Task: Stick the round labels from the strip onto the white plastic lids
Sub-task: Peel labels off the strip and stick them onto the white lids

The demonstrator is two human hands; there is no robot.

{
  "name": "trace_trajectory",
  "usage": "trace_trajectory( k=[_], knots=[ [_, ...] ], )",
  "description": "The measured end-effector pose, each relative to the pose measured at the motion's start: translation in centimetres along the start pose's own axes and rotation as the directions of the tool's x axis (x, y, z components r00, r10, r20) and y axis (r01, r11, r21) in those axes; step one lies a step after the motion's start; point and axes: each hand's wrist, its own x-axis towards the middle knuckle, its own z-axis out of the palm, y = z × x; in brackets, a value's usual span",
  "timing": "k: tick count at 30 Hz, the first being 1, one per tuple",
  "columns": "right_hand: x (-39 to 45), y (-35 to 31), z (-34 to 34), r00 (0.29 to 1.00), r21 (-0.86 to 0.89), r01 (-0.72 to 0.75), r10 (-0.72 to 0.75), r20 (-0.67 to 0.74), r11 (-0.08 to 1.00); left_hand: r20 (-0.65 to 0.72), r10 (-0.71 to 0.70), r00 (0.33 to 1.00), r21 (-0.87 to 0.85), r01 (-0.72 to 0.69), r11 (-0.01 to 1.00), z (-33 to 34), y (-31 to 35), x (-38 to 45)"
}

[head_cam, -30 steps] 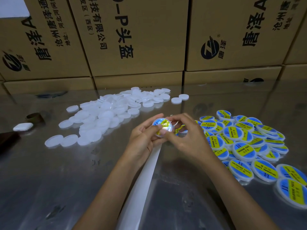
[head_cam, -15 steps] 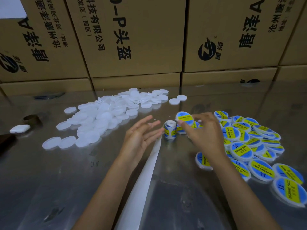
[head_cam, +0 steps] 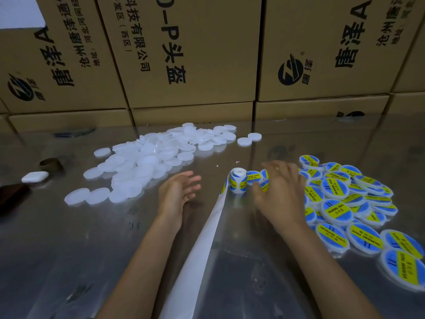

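Note:
A heap of plain white plastic lids (head_cam: 149, 162) lies at the back left of the shiny table. Labelled lids (head_cam: 340, 199), blue and yellow, are piled on the right. Between my hands stands a small roll of round labels (head_cam: 238, 181), and its white backing strip (head_cam: 197, 247) trails toward me. My left hand (head_cam: 179, 192) hovers left of the roll, fingers relaxed and holding nothing. My right hand (head_cam: 281, 189) reaches over the near edge of the labelled pile, its fingers spread above the lids just right of the roll. One labelled lid (head_cam: 253, 177) lies flat just beyond its fingertips.
Stacked cardboard boxes (head_cam: 190, 65) wall off the back of the table. At the far left sit a brown tape ring (head_cam: 50, 164), a small white case (head_cam: 35, 177) and a dark object (head_cam: 11, 196). Bare reflective metal tabletop (head_cam: 80, 249) stretches in front of me.
Both hands held one labelled lid together. The right hand carried it to the right and set it by the pile; the left hand let go and opened.

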Motion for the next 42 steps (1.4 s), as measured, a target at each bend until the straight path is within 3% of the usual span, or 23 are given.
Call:
trace_trajectory(
  k=[2,4,6,8,10,13,17,21,26,30,33,36,38,42],
  knots=[
    [-0.8,-1.5,0.5,0.993,0.048,0.114,-0.115,0.029,0.992,-0.113,0.087,0.99,0.08,-0.079,0.994,-0.1,-0.1,0.3],
    [-1.5,-2.5,1.1,0.98,0.104,0.187,-0.193,0.047,0.977,-0.183,0.262,0.948,0.279,-0.205,0.938,-0.8,-0.1,0.9],
    [-1.8,-2.9,1.5,0.973,0.151,0.205,-0.218,0.075,0.967,-0.176,0.474,0.863,0.599,-0.288,0.747,-2.6,0.0,1.8],
    [-1.7,-2.9,1.9,0.973,0.185,0.201,-0.218,0.08,0.962,-0.138,0.614,0.777,0.815,-0.263,0.516,-4.9,0.2,3.2],
    [-1.4,-2.8,2.2,0.975,0.229,0.19,-0.211,0.069,0.955,-0.103,0.619,0.778,0.915,-0.17,0.366,-6.9,0.6,4.8],
    [-0.8,-2.6,2.6,0.978,0.294,0.176,-0.2,0.052,0.94,-0.043,0.511,0.859,0.981,-0.061,0.185,-8.3,0.7,6.8],
    [-0.5,-2.3,3.0,0.984,0.32,0.166,-0.178,0.008,0.933,-0.003,0.478,0.878,0.995,-0.046,0.09,-8.6,0.7,7.7],
    [-0.5,-2.3,3.4,0.992,0.31,0.118,-0.124,-0.002,0.943,-0.016,0.526,0.851,0.983,-0.083,0.163,-8.6,0.6,7.5],
    [-0.8,-2.2,3.8,0.982,0.249,0.011,-0.057,0.179,0.968,-0.011,0.645,0.764,0.949,-0.194,0.247,-8.2,0.7,7.0],
    [-0.9,-1.8,3.9,0.966,0.218,0.017,-0.073,0.248,0.976,-0.026,0.695,0.719,0.898,-0.288,0.332,-7.4,0.8,6.2],
    [-0.8,-1.5,4.3,0.946,0.179,0.081,-0.132,0.295,0.981,-0.014,0.643,0.766,0.823,-0.356,0.442,-5.6,0.6,5.1],
    [-0.5,-1.6,4.2,0.973,0.245,0.038,-0.092,0.212,0.969,0.047,0.575,0.817,0.727,-0.423,0.541,-3.2,0.2,3.9],
    [-0.3,-1.9,4.0,0.989,0.351,-0.05,-0.003,0.151,0.935,0.074,0.539,0.839,0.655,-0.449,0.608,-1.5,-0.1,3.2],
    [-0.3,-3.7,4.1,0.911,0.558,-0.361,0.154,0.383,0.747,0.078,0.295,0.952,0.261,-0.305,0.916,1.1,-0.5,2.0]
  ],
)
